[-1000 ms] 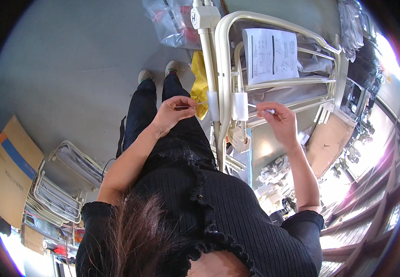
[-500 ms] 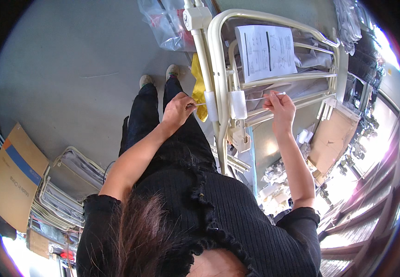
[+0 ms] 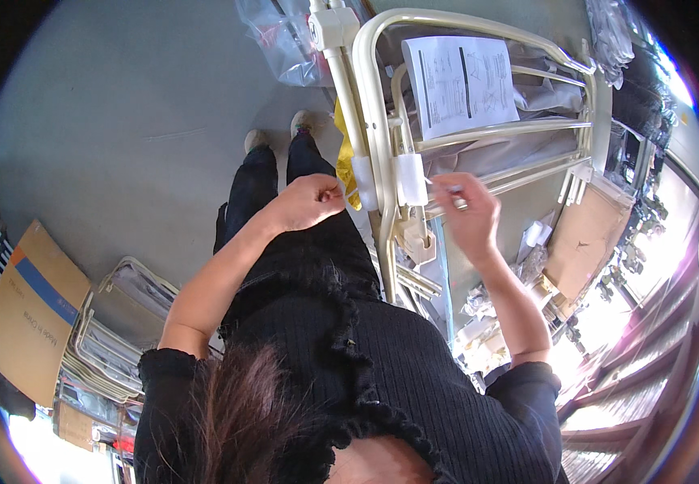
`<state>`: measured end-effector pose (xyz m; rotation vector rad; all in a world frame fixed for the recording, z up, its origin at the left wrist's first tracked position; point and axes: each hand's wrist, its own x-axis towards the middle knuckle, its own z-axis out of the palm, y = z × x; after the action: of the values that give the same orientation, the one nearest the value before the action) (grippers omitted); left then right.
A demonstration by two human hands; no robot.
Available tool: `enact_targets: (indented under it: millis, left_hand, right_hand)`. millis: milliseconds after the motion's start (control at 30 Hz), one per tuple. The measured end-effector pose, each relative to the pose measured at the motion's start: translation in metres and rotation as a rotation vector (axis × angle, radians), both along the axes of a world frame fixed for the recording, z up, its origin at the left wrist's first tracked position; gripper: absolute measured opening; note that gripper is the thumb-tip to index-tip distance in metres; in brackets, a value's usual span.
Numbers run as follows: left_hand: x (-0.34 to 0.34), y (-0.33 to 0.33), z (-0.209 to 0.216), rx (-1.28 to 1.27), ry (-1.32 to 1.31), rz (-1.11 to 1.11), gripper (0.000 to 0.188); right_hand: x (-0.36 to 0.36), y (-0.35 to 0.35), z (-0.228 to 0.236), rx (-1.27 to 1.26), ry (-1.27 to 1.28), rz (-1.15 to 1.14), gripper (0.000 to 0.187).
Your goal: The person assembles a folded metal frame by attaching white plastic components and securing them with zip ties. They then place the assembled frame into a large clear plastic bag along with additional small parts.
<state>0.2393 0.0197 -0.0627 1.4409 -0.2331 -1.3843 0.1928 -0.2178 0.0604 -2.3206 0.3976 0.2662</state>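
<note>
A cream tubular metal frame [image 3: 381, 137] stands folded in front of me, with white foam sleeves [image 3: 411, 179] wrapped on its tubes. My left hand [image 3: 316, 200] is closed at the left of these tubes, pinching a thin white tie [image 3: 352, 194]. On the other side my right hand [image 3: 470, 211] is closed too, its fingertips close to the sleeve and slightly blurred. A short white strand runs from them toward the tubes; the tie's middle is hidden by the frame and sleeves. A printed instruction sheet [image 3: 462, 85] lies on the frame's bars, over grey fabric.
Clear plastic wrapping [image 3: 285, 48] lies beyond the frame, and yellow material [image 3: 343, 153] hangs behind its left tube. Cartons [image 3: 588, 242] stand at the right. At the lower left, a large carton [image 3: 31, 323] leans by several stacked folded frames [image 3: 107, 347].
My right hand has come down and left, closer to the foam sleeve, so less of the tie shows there. My left hand has dropped slightly. The frame has shifted a little left in view.
</note>
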Motion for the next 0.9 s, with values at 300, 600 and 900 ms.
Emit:
enact_targets:
  millis: [300, 600, 900]
  left_hand:
    - [-0.033, -0.022, 0.008, -0.362, 0.307, 0.452, 0.012]
    - [-0.036, -0.018, 0.006, -0.481, 0.473, 0.609, 0.014]
    - [-0.042, -0.027, 0.004, -0.509, 0.509, 0.618, 0.012]
  right_hand:
    - [0.025, 0.025, -0.019, 0.051, 0.075, 0.517, 0.008]
    - [0.035, 0.023, -0.008, 0.274, 0.357, 0.312, 0.010]
    - [0.038, 0.025, -0.007, 0.216, 0.398, 0.358, 0.010]
